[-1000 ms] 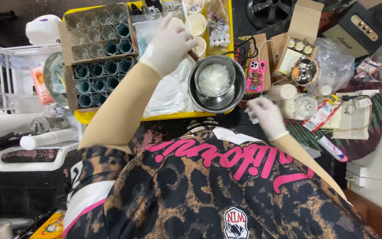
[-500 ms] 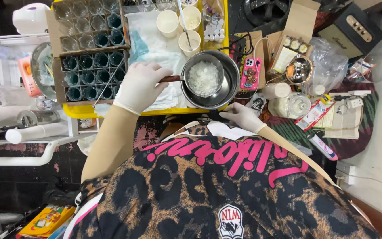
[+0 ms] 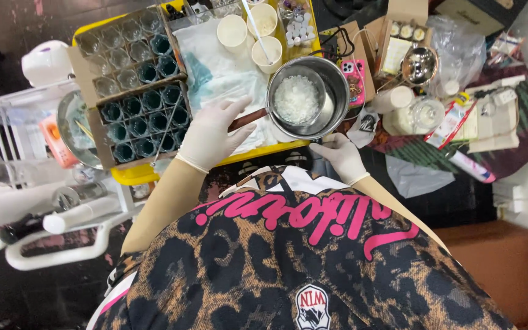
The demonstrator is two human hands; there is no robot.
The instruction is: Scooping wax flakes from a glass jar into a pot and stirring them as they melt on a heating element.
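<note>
A small metal pot of white flakes (image 3: 297, 99) sits inside a bigger steel pot (image 3: 339, 82) on a yellow tray (image 3: 258, 154). My left hand (image 3: 210, 133), in a white glove, holds the small pot's brown handle (image 3: 250, 117) loosely between thumb and fingers. My right hand (image 3: 341, 155), also gloved, holds nothing. Its fingertips reach the near rim of the bigger pot, and what they touch there is hidden.
Two cardboard boxes of small glass jars (image 3: 142, 110) fill the tray's left side. A white cloth (image 3: 227, 73) and three paper cups (image 3: 232, 30) lie behind my left hand. Right of the pot are a pink phone (image 3: 357, 82), a steel bowl (image 3: 420, 64) and a glass jar (image 3: 426, 113).
My left hand came down from the paper cups and took the pot handle. My right hand moved in from the right to the pot's near rim.
</note>
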